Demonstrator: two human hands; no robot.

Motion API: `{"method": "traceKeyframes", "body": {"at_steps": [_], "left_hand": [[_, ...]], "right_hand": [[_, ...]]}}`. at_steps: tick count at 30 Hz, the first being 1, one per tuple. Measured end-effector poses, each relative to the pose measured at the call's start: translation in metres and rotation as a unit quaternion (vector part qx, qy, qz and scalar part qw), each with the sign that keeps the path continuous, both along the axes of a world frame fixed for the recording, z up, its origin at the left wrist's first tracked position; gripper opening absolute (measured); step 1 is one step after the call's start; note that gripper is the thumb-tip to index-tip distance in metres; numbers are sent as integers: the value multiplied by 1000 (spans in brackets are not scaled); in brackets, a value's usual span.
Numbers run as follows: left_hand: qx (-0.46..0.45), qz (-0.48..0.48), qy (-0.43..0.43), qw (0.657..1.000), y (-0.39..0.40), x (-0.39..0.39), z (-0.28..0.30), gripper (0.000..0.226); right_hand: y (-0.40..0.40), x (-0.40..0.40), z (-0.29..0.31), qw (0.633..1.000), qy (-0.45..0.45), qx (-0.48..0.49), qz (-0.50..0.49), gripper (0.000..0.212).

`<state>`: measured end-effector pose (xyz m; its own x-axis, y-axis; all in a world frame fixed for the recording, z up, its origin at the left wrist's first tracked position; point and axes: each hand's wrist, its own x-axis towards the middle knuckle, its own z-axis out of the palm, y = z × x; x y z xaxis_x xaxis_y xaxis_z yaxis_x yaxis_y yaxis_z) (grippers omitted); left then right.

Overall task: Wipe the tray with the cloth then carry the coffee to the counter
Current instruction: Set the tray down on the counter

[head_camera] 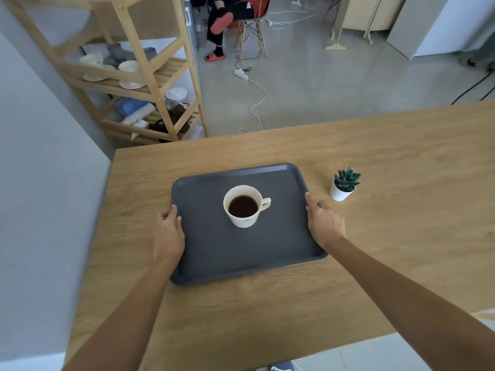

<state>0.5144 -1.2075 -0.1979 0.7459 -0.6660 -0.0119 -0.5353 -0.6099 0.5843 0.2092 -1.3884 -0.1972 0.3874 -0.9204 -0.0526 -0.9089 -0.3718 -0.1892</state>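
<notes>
Left hand point(169, 229) and right hand point(324, 223) each curl closed over opposite side rims of the dark grey rectangular plastic tray point(214, 253); between them stands the white ceramic coffee cup point(245, 206).

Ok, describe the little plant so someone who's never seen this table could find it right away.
Start at the wooden table and find the grey tray with the coffee cup on it. Just beyond the tray's right edge, past the right hand, stands the plant. It is a spiky green succulent in a small white pot, standing alone on bare wood.
</notes>
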Motion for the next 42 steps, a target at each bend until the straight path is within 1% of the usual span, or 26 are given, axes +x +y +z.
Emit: {"method": "traceKeyframes", "body": {"at_steps": [5, 7, 8, 9, 10, 11, 13, 15, 17, 18, 20, 22, 24, 26, 28, 31, 36, 42], "left_hand": [[11, 7, -8, 1000, 0, 1, -5, 43], [17, 43, -44, 998, -3, -6, 3, 43], [2, 70, -61, 996, -7, -14, 12, 44], [-37, 88, -70, 993, -12, -26, 25, 45], [-96, 89, -77, 988, -18, -41, 38, 46], [-163, 66, -93, 980, -26, -59, 53, 46], [-265, -38, -118, 956, -47, -99, 82, 41], [-311, -172, -80, 931, -76, -142, 101, 34], [-296, -278, -17, 914, -109, -182, 105, 29], [-268, -299, 31, 915, -124, -201, 102, 29], [-174, -276, 175, 929, -152, -232, 92, 32], [-84, -221, 298, 925, -173, -251, 78, 38], [-44, -196, 371, 907, -187, -261, 66, 43], [-48, -184, 425, 885, -197, -265, 58, 44], [-58, -198, 443, 872, -202, -266, 54, 43], [-73, -203, 457, 863, -205, -260, 58, 44], [-114, -188, 460, 860, -211, -215, 85, 44], [-196, -144, 435, 867, -197, -112, 128, 43]], "right_hand": [[0, -3, 2, 1000, 14, -2, 20, 47], [1, -7, 9, 1000, 6, -9, 20, 46], [2, -10, 12, 999, -18, -27, 18, 44], [3, -16, 16, 997, -57, -55, 18, 41], [6, -22, 18, 991, -100, -86, 20, 38], [7, -30, 18, 983, -143, -116, 18, 35], [7, -48, 18, 961, -234, -149, -11, 26], [0, -64, 20, 938, -310, -136, -69, 20], [-11, -76, 21, 921, -356, -90, -128, 19], [-17, -81, 23, 915, -370, -60, -151, 21], [-29, -87, 27, 907, -379, 10, -183, 27], [-39, -91, 27, 890, -393, 121, -199, 38], [-48, -95, 24, 858, -430, 203, -192, 42], [-56, -98, 17, 828, -468, 250, -178, 41], [-57, -99, 21, 805, -503, 278, -150, 40], [-58, -92, 35, 788, -525, 296, -128, 42], [-73, -48, 67, 787, -534, 297, -88, 40], [-83, 65, 109, 786, -530, 317, -3, 42]]}}
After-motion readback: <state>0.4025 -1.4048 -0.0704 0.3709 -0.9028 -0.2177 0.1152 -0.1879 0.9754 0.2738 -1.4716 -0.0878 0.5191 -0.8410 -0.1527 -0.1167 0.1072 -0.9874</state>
